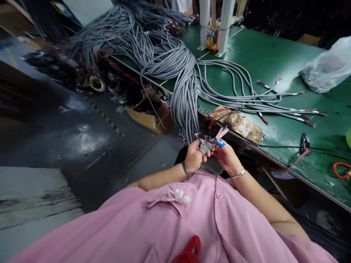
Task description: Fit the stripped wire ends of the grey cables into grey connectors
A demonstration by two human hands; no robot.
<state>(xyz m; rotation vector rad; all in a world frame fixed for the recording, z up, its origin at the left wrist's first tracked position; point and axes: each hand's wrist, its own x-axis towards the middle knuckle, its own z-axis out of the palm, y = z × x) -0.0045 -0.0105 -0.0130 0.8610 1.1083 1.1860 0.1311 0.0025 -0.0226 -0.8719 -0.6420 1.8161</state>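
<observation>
My left hand (193,157) is closed around thin coloured wires (197,137), whose blue, red and orange ends poke out above the fingers. A grey knitted cover (205,148) with a yellow band shows at its thumb. My right hand (226,157) meets it from the right, fingers pinched at the same wires, with a blue wrap (220,144) on the thumb. Just beyond that thumb is a small pale pink clip (222,133); whether the hand touches it I cannot tell. Behind the hands, a thick bundle of grey cables (186,91) hangs over the table edge.
The green table (274,51) carries loose grey cables with stripped ends (304,111), a taped cardboard piece (241,126), a plastic bag (326,69) and an orange-handled tool (340,170). White posts (225,27) stand at the back. An open cardboard box (148,118) sits below the edge.
</observation>
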